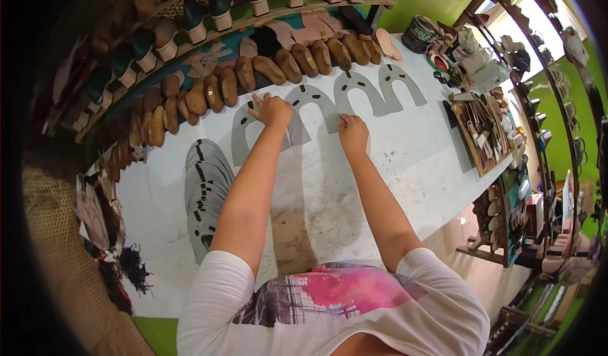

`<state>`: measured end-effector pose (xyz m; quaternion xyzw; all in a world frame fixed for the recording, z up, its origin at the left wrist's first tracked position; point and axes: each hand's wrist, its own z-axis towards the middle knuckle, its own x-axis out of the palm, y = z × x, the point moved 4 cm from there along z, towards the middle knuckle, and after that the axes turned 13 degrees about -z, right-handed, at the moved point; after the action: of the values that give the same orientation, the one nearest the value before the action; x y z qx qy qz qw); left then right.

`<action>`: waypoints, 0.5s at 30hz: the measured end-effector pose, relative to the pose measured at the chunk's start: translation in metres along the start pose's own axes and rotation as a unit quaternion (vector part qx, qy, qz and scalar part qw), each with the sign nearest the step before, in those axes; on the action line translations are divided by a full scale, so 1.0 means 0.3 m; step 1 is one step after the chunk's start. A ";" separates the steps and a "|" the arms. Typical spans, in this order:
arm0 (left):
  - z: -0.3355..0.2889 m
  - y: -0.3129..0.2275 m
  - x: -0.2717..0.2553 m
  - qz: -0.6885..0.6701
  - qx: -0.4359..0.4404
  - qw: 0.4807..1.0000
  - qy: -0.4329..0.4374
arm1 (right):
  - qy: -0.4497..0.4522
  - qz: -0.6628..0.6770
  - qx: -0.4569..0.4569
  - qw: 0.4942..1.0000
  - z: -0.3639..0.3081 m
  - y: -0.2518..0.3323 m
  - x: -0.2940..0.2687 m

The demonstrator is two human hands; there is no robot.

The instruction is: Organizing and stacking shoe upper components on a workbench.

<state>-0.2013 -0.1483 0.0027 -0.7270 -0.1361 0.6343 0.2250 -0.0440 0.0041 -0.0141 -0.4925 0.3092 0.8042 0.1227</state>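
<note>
Left hand [271,109] flat, no grip, on grey arch piece [263,128]; arch opens toward 7 o'clock, long axis 1–7. Right hand [352,131] pinches the next piece [323,106] on the table [411,160].

The cutouts [316,103] under the hands are flat grey with small dark slots — the same grey as the stack [206,191] at near left. The table [405,166] is white, stained brown near the person. The lasts [278,68] along the far edge are tan-brown. The shelf's heels [221,8] are dark green on cream blocks. The shirt [329,305] is white — splashed pink and grey. The wall [424,5] is bright green.
</note>
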 end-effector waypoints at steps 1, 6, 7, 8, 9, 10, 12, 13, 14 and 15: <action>0.005 0.001 -0.002 0.003 0.000 1.000 0.002 | 0.002 0.001 0.003 1.000 0.006 -0.002 0.006; 0.024 -0.001 -0.028 0.036 0.029 0.999 0.006 | -0.007 0.059 0.015 0.998 0.023 0.003 0.012; 0.024 0.003 -0.031 0.037 0.028 0.999 0.006 | -0.006 0.060 0.015 0.998 0.026 0.005 0.013; 0.018 -0.004 -0.032 0.047 0.030 0.998 0.023 | 0.003 0.073 0.029 0.997 0.030 -0.002 0.014; 0.009 -0.010 -0.030 0.056 0.032 0.997 0.040 | 0.010 0.085 0.042 0.995 0.031 -0.009 0.014; -0.002 -0.013 -0.024 0.056 0.031 0.997 0.041 | 0.011 0.084 0.042 0.995 0.030 -0.013 0.012; -0.035 -0.013 -0.028 0.068 0.058 0.996 -0.020 | 0.011 0.061 0.049 0.997 0.026 -0.010 -0.002; -0.058 -0.005 -0.020 0.068 0.056 0.996 -0.020 | 0.012 0.061 0.048 0.997 0.019 -0.014 -0.013; -0.099 -0.023 -0.016 0.064 0.128 0.990 -0.007 | 0.040 0.015 0.032 0.999 0.009 -0.011 -0.038; -0.139 -0.030 -0.011 0.060 0.199 0.978 0.005 | 0.068 -0.031 0.015 0.997 -0.005 -0.006 -0.051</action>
<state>-0.1599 -0.1484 0.0140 -0.6780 0.0376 0.6570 0.3277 -0.0346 0.0061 -0.0019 -0.5536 0.3137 0.7598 0.1334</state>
